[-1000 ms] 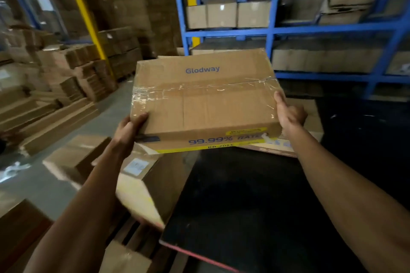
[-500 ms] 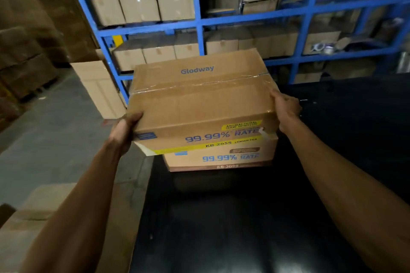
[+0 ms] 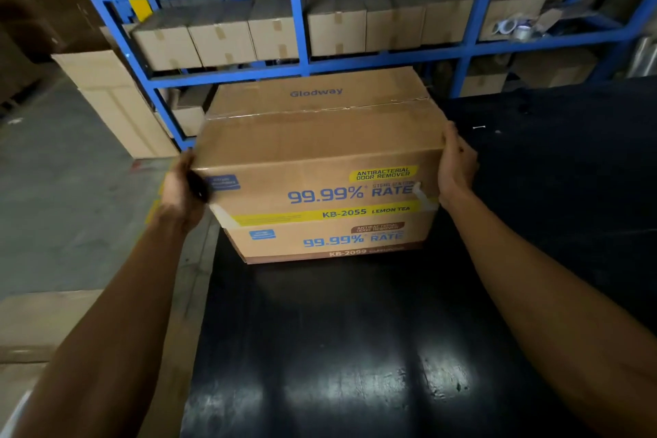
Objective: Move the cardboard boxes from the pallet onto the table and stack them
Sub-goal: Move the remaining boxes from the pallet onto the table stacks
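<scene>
Lowered since 0.5 s ago, top box [image 3: 320, 149] sits on lower box [image 3: 327, 242], both hands [image 3: 183, 188] [image 3: 457, 162] gripping its sides.

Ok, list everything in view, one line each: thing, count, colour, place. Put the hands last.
KB-2055 box: one, brown with yellow band, on top of the KB-2099 box.
KB-2099 box: one, brown, on the table.
Table: one, black, in front.
Shelving rack: one, blue, behind the table.
Shelf boxes: many, tan, on the rack.
Tape rolls: a few, pale, right shelf.
Left hand: grips the top box's left side.
Right hand: grips its right side.
</scene>
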The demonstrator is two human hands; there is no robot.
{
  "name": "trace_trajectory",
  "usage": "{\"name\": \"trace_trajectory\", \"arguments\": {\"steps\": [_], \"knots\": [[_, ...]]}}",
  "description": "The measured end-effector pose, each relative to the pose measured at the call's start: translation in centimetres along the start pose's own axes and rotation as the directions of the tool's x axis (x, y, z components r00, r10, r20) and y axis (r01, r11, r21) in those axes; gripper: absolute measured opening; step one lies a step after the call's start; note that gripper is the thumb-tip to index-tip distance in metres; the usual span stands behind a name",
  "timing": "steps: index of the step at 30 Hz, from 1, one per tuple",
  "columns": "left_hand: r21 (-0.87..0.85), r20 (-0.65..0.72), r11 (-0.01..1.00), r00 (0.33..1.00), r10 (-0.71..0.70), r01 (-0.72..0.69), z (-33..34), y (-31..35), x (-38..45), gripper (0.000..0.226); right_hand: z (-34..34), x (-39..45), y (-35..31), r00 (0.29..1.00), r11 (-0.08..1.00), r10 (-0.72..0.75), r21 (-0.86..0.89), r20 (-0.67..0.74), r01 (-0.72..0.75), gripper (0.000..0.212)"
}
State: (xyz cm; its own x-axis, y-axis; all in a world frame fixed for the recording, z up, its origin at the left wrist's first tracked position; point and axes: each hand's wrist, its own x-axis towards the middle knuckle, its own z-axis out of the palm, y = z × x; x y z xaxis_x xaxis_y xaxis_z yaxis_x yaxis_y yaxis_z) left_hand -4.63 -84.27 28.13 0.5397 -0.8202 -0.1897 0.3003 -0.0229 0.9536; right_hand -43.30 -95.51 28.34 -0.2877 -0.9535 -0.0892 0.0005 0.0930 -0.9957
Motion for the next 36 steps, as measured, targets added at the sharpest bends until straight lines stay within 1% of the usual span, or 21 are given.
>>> {"name": "trace_trajectory", "arguments": {"steps": [2,3,4,6,7,9,13,16,19,21,25,27,29,31,32,34,35,36], "knots": [[-0.028,-0.032,0.998,0.998,-0.052,0.051,-0.7,-1.3,-0.4,0.061,0.3,-1.2,1.2,0.999,0.996,0.035,0.078,-0.006,-0.034,0.060],[0.003,-0.058,0.996,0.995,-0.086,0.087,-0.7,-2.2,-0.7,0.064,0.4,-1.8,2.0,0.999,0.993,0.049,0.107,-0.008,-0.048,0.063],[0.041,-0.086,0.992,0.990,-0.113,0.117,-0.4,-2.9,-1.3,0.061,0.6,-2.3,2.8,0.999,0.990,0.053,0.128,-0.006,-0.052,0.063],[0.037,-0.133,0.989,0.982,-0.136,0.142,0.2,-4.2,-1.7,0.067,1.0,-2.8,4.0,0.999,0.990,0.052,0.135,-0.003,-0.052,0.062],[0.035,-0.140,0.990,0.982,-0.128,0.134,0.6,-4.4,-1.9,0.070,1.2,-2.9,4.2,0.999,0.989,0.051,0.142,-0.008,-0.049,0.063],[0.033,-0.146,0.993,0.983,-0.108,0.114,1.0,-4.2,-2.0,0.068,1.5,-2.5,4.3,0.998,0.984,0.055,0.172,-0.012,-0.052,0.064],[0.011,-0.180,0.993,0.977,-0.117,0.121,1.2,-4.2,-1.9,0.074,1.6,-1.6,4.2,0.998,0.981,0.058,0.188,0.005,-0.057,0.065],[0.029,-0.179,0.993,0.978,-0.110,0.117,1.2,-4.7,-1.8,0.072,1.5,-1.1,5.1,0.999,0.976,0.046,0.215,-0.001,-0.045,0.066],[0.038,-0.177,0.994,0.980,-0.090,0.098,1.0,-4.9,-1.5,0.065,1.5,-1.2,5.7,1.000,0.989,0.017,0.146,-0.008,-0.016,0.063],[0.039,-0.180,0.995,0.980,-0.087,0.096,0.9,-4.9,-1.4,0.066,1.4,-1.4,5.7,1.000,0.993,0.004,0.115,0.000,-0.004,0.059],[0.047,-0.182,0.995,0.980,-0.078,0.088,0.7,-5.4,-1.2,0.066,1.2,-1.6,5.7,1.000,0.995,0.006,0.101,0.004,-0.007,0.057],[0.045,-0.184,0.995,0.980,-0.075,0.084,0.6,-5.4,-1.1,0.068,1.0,-1.7,6.2,1.000,0.998,-0.005,0.059,-0.003,0.005,0.061],[0.033,-0.154,0.995,0.984,-0.092,0.098,0.2,-5.3,-1.0,0.071,0.9,-2.0,6.8,1.000,1.000,-0.011,-0.021,-0.001,0.011,0.070],[0.006,-0.120,0.993,0.986,-0.117,0.119,-0.2,-5.7,-1.7,0.078,0.9,-2.6,7.6,0.999,0.991,0.034,-0.127,-0.008,-0.035,0.077],[0.008,-0.127,0.991,0.984,-0.128,0.130,-0.3,-6.2,-2.1,0.080,0.9,-2.8,8.2,0.996,0.980,0.081,-0.183,-0.020,-0.084,0.080],[0.075,-0.207,0.984,0.968,-0.145,0.163,-1.0,-7.4,-3.7,0.079,0.7,-4.5,9.4,0.987,0.952,0.157,-0.262,-0.026,-0.159,0.079],[0.134,-0.248,0.971,0.956,-0.159,0.196,-1.5,-8.1,-4.8,0.074,0.6,-5.4,9.9,0.987,0.943,0.160,-0.295,-0.001,-0.153,0.075],[0.189,-0.258,0.957,0.952,-0.166,0.218,-2.0,-8.5,-6.5,0.064,0.5,-6.5,10.5,0.989,0.938,0.143,-0.324,0.047,-0.121,0.070]]}}
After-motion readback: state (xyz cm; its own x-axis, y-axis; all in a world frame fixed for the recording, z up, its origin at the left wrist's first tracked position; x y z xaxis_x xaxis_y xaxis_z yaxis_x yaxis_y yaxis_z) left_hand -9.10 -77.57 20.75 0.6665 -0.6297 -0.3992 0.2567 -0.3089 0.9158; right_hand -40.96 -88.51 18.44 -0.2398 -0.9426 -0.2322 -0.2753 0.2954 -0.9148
